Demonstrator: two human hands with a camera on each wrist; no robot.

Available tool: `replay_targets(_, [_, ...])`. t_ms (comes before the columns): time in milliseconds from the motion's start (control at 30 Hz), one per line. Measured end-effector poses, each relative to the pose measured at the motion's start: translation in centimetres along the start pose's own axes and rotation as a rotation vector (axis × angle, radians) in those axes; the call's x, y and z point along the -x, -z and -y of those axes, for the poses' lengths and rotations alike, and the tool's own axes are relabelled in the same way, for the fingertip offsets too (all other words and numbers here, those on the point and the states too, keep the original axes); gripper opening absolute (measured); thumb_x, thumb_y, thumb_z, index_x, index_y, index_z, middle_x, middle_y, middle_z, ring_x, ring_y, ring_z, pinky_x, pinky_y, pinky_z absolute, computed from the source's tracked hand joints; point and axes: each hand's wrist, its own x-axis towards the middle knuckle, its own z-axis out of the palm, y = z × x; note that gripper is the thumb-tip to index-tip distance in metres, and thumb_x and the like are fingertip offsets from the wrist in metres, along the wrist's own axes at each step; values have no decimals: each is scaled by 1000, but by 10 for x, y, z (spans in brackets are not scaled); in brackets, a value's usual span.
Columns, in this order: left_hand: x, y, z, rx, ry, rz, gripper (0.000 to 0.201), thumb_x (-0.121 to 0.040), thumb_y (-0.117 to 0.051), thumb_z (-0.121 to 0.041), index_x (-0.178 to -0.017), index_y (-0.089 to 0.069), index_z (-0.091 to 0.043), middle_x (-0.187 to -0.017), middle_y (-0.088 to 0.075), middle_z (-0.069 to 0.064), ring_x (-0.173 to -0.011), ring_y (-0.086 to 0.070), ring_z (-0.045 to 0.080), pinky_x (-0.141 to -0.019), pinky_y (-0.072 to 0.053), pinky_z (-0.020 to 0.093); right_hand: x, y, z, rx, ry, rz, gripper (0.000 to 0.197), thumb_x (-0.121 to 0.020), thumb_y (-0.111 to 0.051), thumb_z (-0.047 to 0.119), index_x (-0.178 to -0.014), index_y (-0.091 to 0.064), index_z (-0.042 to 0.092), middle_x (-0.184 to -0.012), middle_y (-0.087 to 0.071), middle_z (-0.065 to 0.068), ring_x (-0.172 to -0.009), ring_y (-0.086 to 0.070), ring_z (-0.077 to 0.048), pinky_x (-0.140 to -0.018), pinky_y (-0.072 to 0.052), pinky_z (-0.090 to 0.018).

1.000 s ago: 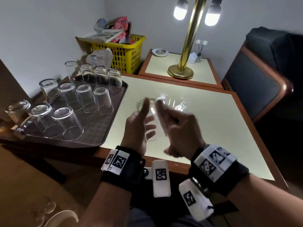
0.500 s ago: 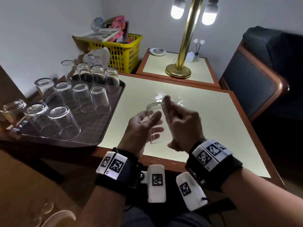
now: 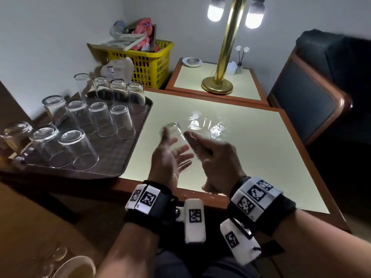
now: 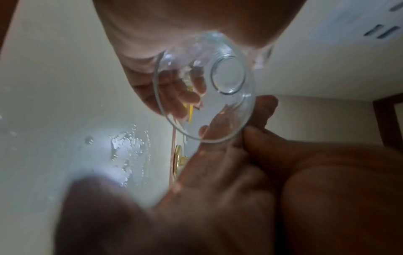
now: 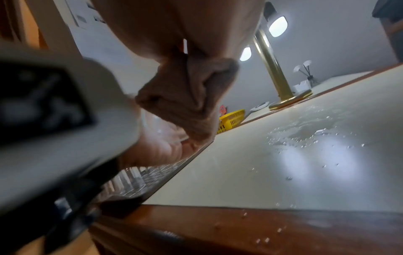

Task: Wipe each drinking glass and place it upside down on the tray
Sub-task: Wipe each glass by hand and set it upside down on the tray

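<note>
- Cream laminate tops the desk (image 3: 251, 153), framed in reddish-brown wood, with a patch of water droplets (image 3: 208, 127) glinting beyond the hands.
- Brown and textured, the rectangular tray (image 3: 120, 155) sits at the desk's left edge, carrying rows of clear tumblers (image 3: 122, 121) standing mouth down.
- Behind it stands a yellow perforated plastic basket (image 3: 152, 67); a brass lamp (image 3: 222, 57) stands on a second small desk.
- Clear and tapered, the drinking glass (image 3: 176, 141) is held tilted above the desk, between both hands, just right of the tray.
- Left hand (image 3: 166, 159): its grip is on the glass, thumb and fingers at the rim.
- Right hand (image 3: 214, 155): fingers lie extended along the glass's right side; whether they clasp it I cannot tell.
- Black-and-white square code tags (image 3: 148, 198) mark the wristbands; no readable writing.
</note>
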Motion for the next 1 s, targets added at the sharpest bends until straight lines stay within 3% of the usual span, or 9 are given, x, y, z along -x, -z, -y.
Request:
replay_targets(133, [1, -4, 6, -155, -41, 138, 62, -81, -76, -51, -127, -57, -14, -121, -69, 18, -91, -68, 27, -81, -52, 40, -11, 13, -1, -72, -51, -116, 32, -100, -61, 37, -131, -67, 32, -119, -73, 5, -58, -61, 8, -52, -46, -5])
replay_targets(200, [1, -5, 4, -84, -53, 7, 73, -80, -61, -74, -123, -58, -16, -115, -66, 14, -92, -65, 26, -78, -50, 40, -1, 7, 1, -43, 10, -51, 32, -100, -62, 32, -132, -67, 29, -123, -71, 5, -61, -63, 11, -59, -53, -11])
replay_targets(267, [-2, -3, 4, -17, 3, -15, 70, -92, -43, -74, -128, -53, -15, -112, -64, 14, -101, -65, 33, -82, -51, 43, 6, 1, 1, -4, 22, -16, 31, -100, -63, 32, -131, -67, 30, -119, -73, 6, -63, -63, 12, -61, -54, -12])
replay_targets(400, [-1, -2, 2, -138, -20, 176, 57, -87, -67, -56, -126, -58, -15, -123, -67, 20, -99, -69, 32, -81, -53, 40, -8, 12, -1, -106, -115, -115, 32, -101, -60, 37, -131, -67, 30, -112, -76, 2, -44, -65, -9, -38, -43, -13])
replay_targets(567, [-6, 1, 0, -33, 11, -7, 65, -90, -45, -74, -120, -54, -17, -109, -64, 12, -99, -64, 30, -80, -49, 41, 3, -3, -2, -11, 4, 10, 31, -102, -62, 26, -131, -67, 31, -128, -67, 12, -83, -69, 4, -61, -50, -3])
replay_targets(667, [-2, 0, 1, -103, 18, 151, 56, -85, -65, -56, -121, -57, -14, -116, -67, 17, -98, -67, 29, -81, -53, 41, -12, 7, -4, -58, -94, -112, 30, -102, -60, 33, -131, -68, 30, -114, -75, 5, -51, -67, -6, -45, -45, -9])
replay_targets(733, [-3, -3, 1, -80, -39, 104, 64, -76, -72, -63, -118, -60, -17, -119, -66, 14, -97, -65, 27, -84, -52, 42, -10, 9, 0, -96, -96, -95, 31, -101, -59, 34, -131, -68, 31, -107, -77, 6, -44, -63, -7, -39, -45, -14])
replay_targets(867, [-7, 0, 0, -33, 16, 22, 68, -86, -47, -75, -124, -49, -19, -116, -61, 12, -102, -63, 31, -82, -51, 42, 1, -3, -2, -31, -11, -6, 30, -102, -61, 32, -131, -67, 32, -122, -71, 11, -55, -58, 15, -54, -47, -3])
replay_targets(1000, [-3, 0, -2, -101, -19, 162, 58, -81, -72, -55, -122, -59, -16, -118, -67, 12, -102, -65, 27, -83, -51, 41, -12, 6, -4, -147, -121, -126, 25, -101, -60, 33, -120, -75, 29, -99, -79, 5, -58, -73, -18, -49, -60, -37])
